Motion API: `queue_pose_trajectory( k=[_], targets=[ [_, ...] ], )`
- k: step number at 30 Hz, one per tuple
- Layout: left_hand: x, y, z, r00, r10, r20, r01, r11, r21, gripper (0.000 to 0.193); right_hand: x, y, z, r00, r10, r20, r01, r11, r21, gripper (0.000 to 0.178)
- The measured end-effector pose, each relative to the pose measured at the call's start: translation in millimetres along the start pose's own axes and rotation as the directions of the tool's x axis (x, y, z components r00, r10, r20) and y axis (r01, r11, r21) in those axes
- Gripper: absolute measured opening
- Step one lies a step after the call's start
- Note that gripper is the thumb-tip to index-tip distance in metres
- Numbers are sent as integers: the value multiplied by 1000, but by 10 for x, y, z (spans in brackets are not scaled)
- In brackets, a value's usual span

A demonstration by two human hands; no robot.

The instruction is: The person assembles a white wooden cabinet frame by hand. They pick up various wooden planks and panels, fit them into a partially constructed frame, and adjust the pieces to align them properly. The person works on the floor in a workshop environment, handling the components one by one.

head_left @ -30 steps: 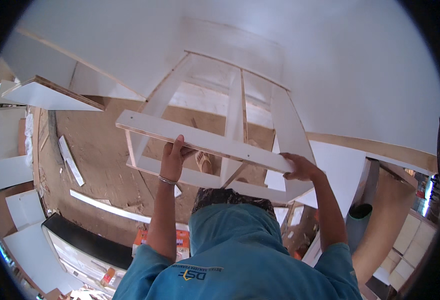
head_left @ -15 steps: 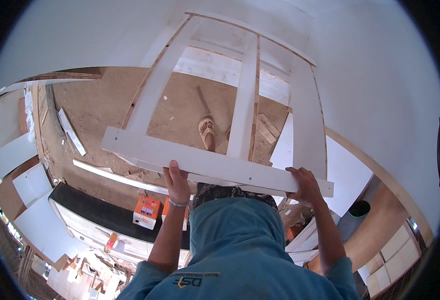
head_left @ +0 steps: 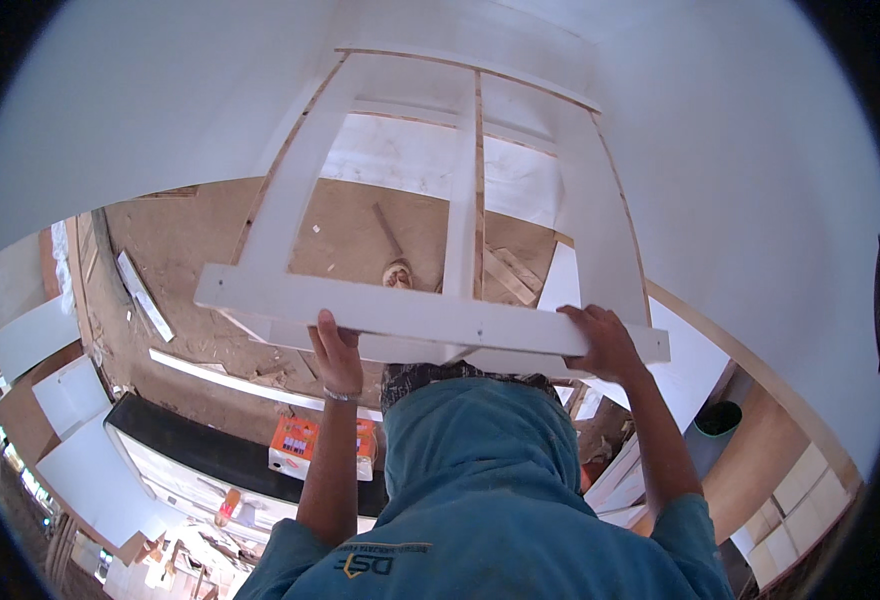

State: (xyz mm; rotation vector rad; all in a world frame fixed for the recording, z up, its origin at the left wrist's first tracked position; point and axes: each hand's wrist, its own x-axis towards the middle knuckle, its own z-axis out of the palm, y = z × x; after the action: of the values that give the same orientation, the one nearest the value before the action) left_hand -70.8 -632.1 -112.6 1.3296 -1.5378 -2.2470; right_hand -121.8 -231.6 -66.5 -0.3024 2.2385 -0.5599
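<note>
A white wooden frame stretches away from my body, made of flat boards with bare wood edges and a middle divider. My left hand grips the near board left of its middle, thumb over the top edge and fingers mostly hidden behind. Toward the right end of that same board, my right hand is closed over the edge. The frame's far board is close to the white wall. Through the left opening a sandalled foot shows on the ground.
Orange-and-white boxes sit on a black-topped cabinet at lower left. A white strip and wood scraps lie on the dirt floor. At right are a curved brown sheet and a rolled sheet.
The frame's near board has tipped up, showing more of its underside, while its far end sits lower and further left in view. Both hands have kept their hold.
</note>
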Motion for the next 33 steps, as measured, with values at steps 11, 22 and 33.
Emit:
queue_pose_trajectory(
  k=[11, 22, 33],
  targets=[
    [401, 324, 410, 997, 52, 57, -50, 998, -42, 33, 287, 39, -262, 998, -23, -50, 28, 994, 105, 72],
    [215, -332, 205, 804, -385, -453, 259, 913, -316, 63, 164, 97, 782, 973, 33, 228, -47, 998, 53, 74],
    [839, -1551, -396, 764, -491, -419, 356, 862, -362, 81, 692, 562, 1549, 991, 71, 109, -66, 997, -51, 74]
  ],
)
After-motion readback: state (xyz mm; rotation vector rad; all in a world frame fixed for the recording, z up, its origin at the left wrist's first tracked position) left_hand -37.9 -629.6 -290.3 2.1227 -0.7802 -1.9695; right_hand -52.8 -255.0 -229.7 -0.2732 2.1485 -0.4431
